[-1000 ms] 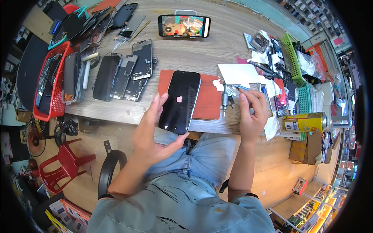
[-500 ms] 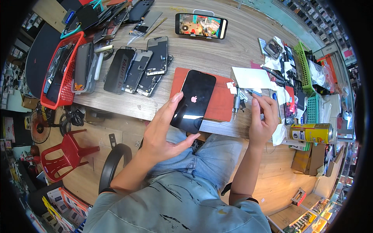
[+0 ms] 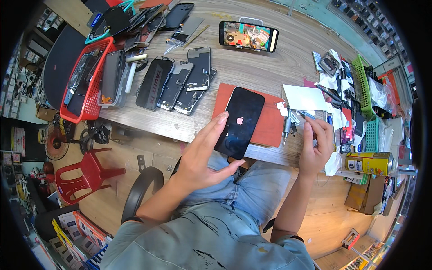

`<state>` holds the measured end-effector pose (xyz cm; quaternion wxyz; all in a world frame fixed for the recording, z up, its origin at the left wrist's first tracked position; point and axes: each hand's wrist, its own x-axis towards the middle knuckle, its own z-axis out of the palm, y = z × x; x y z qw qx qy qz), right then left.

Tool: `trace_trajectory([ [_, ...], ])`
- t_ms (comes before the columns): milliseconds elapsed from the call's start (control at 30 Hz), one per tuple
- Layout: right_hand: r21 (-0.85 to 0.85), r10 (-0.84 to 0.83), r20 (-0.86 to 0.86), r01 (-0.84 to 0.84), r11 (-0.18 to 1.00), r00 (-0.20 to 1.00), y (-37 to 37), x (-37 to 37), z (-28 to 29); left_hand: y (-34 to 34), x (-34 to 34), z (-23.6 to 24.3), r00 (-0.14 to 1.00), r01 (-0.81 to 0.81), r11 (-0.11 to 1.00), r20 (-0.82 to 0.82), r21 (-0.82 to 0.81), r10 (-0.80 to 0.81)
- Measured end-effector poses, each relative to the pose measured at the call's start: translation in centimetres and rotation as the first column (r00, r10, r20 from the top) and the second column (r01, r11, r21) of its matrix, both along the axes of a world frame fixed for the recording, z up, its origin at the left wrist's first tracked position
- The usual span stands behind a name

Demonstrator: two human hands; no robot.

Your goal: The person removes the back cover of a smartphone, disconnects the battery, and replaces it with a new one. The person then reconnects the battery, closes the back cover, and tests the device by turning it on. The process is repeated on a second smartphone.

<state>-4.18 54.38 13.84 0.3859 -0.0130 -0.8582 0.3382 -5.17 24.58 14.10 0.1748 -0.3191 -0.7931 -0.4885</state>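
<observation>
My left hand is closed round the lower left edges of a black smartphone, thumb at its bottom and fingertips at its left side. The phone is tilted over the near edge of a reddish-brown mat. Its screen is dark with a small pale logo in the middle. At the table's front edge rests my right hand, fingers loosely bent and apart, with nothing visible in them. Just left of it lies a slim grey screwdriver. A small blue item is by its fingertips; whether they touch I cannot tell.
Several detached phone screens lie left of the mat. Beyond stands a lit phone on a stand. A red basket holds parts. At right are white paper, a green basket and a yellow can.
The whole view has shifted, so everything sits a little farther right and lower. A bright reflection on the phone's lower screen has gone. Both hands keep nearly the same pose.
</observation>
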Motion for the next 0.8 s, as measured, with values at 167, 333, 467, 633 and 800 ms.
trace_trajectory([
  [167,-0.032,0.015,0.004,-0.015,0.999,1.000,0.10,0.03,-0.04,0.19,0.05,0.03,1.000,-0.012,1.000,-0.015,-0.018,0.012],
  [333,-0.024,0.018,-0.004,-0.018,1.000,1.000,0.19,-0.05,-0.09,0.23,0.10,-0.09,1.000,-0.008,1.000,0.011,-0.006,0.008],
  [467,-0.021,0.024,-0.002,-0.024,1.000,1.000,0.16,-0.03,-0.01,0.20,0.11,0.03,1.000,-0.005,1.000,0.019,-0.006,0.005],
  [633,-0.020,0.022,-0.011,-0.022,1.000,1.000,0.14,-0.03,-0.08,0.20,0.07,-0.14,1.000,-0.002,1.000,0.001,-0.005,0.002],
  [800,-0.020,0.027,-0.004,-0.027,0.999,1.000,0.10,-0.03,0.03,0.15,0.08,0.02,1.000,-0.005,1.000,-0.002,-0.015,0.005],
])
